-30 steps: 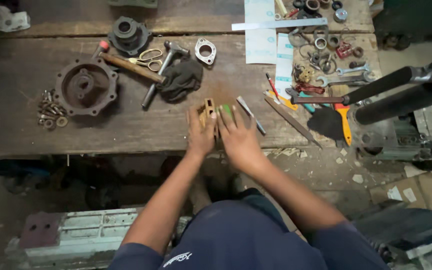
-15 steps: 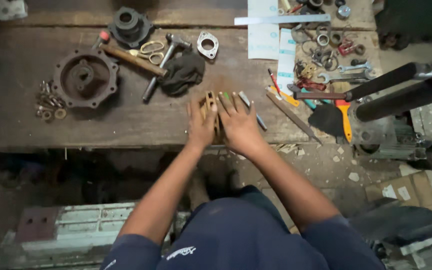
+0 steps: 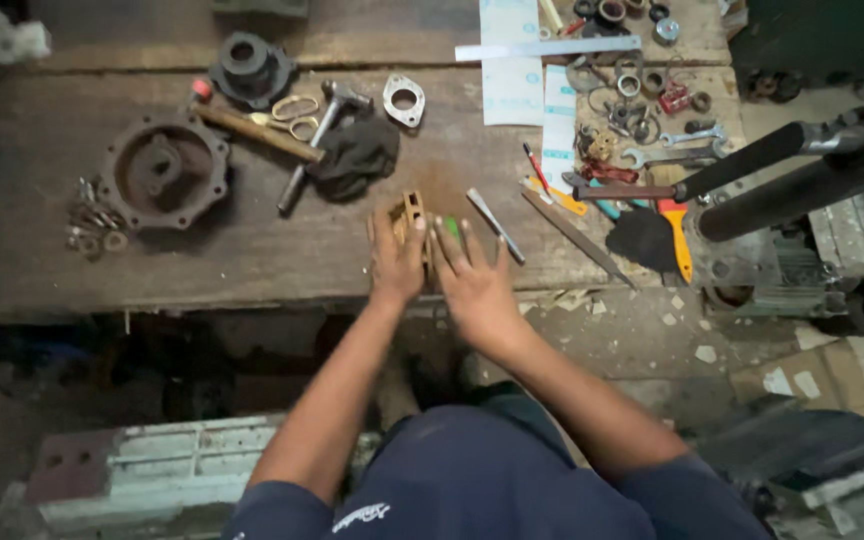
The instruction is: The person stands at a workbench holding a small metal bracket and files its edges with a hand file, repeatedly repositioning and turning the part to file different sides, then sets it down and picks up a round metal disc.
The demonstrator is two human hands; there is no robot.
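Bench edge (image 3: 202,290) — hands (image 3: 397,262) on bracket (image 3: 412,212)

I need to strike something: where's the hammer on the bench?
In the head view, the hammer lies left of centre on the wooden workbench, between the scissors and the dark rag.

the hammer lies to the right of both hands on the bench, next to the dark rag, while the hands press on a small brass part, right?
Not quite. In the head view the hammer lies up and to the left of both hands, not to the right. The rest holds: it lies next to the dark rag, and the left hand and right hand press on the small brass part.
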